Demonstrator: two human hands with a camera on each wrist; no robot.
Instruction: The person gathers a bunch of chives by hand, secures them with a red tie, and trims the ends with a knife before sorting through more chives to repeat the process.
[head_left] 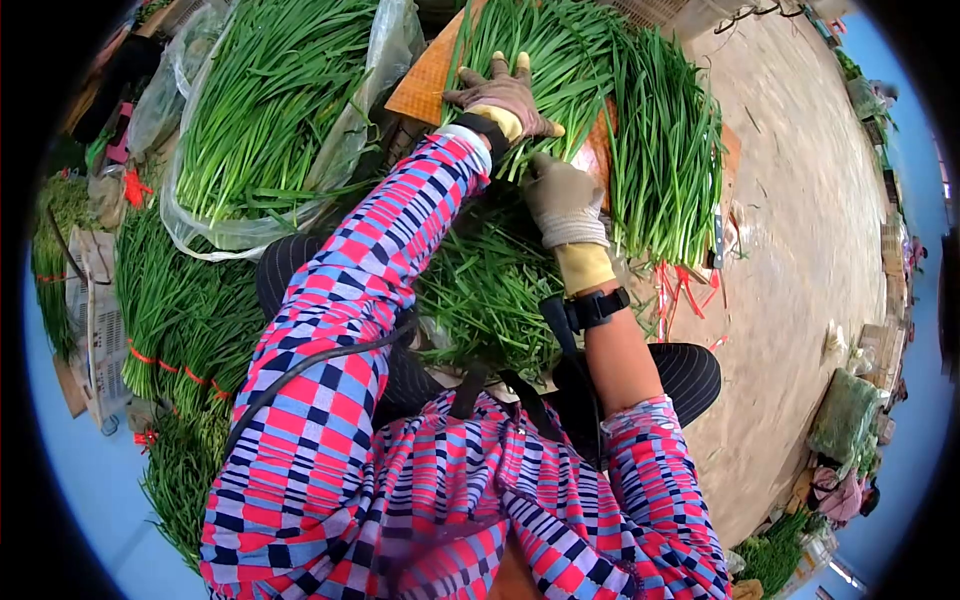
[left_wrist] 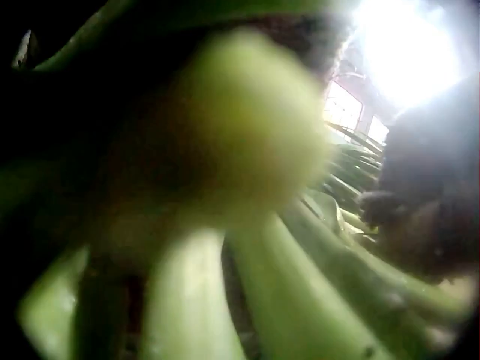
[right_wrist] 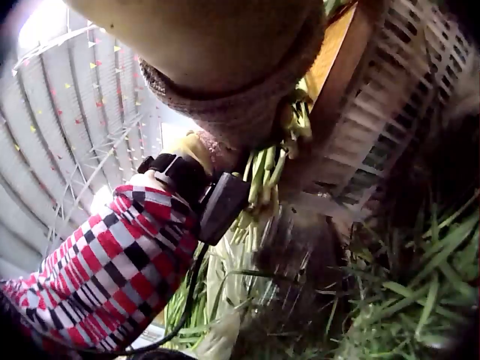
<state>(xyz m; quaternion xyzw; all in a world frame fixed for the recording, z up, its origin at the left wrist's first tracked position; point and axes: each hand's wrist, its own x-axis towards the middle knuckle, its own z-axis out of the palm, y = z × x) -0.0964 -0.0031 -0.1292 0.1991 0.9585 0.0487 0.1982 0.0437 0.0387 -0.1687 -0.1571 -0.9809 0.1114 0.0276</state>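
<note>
Long green garlic chives (head_left: pixel 560 60) lie in a layer on an orange-brown board (head_left: pixel 425 85). My gloved left hand (head_left: pixel 500 98) rests on them with fingers spread and straight. Just below it, my gloved right hand (head_left: pixel 568 200) is curled at the stem ends, its fingertips mostly hidden; the pale stems (right_wrist: pixel 262 172) come out beside the glove in the right wrist view. To the right, a second bunch of chives (head_left: pixel 660 140) lies on the board. The left wrist view is filled by a blurred yellowish glove tip (left_wrist: pixel 259 124) close over thick stems (left_wrist: pixel 292 300).
Loose leaves (head_left: pixel 500 290) are heaped between the legs. A plastic-lined heap of chives (head_left: pixel 270 110) stands at the left, above red-tied bundles (head_left: pixel 180 320). A knife (head_left: pixel 717 240) and red strips (head_left: pixel 685 288) lie right of the board. A slatted crate (right_wrist: pixel 360 127) supports the board.
</note>
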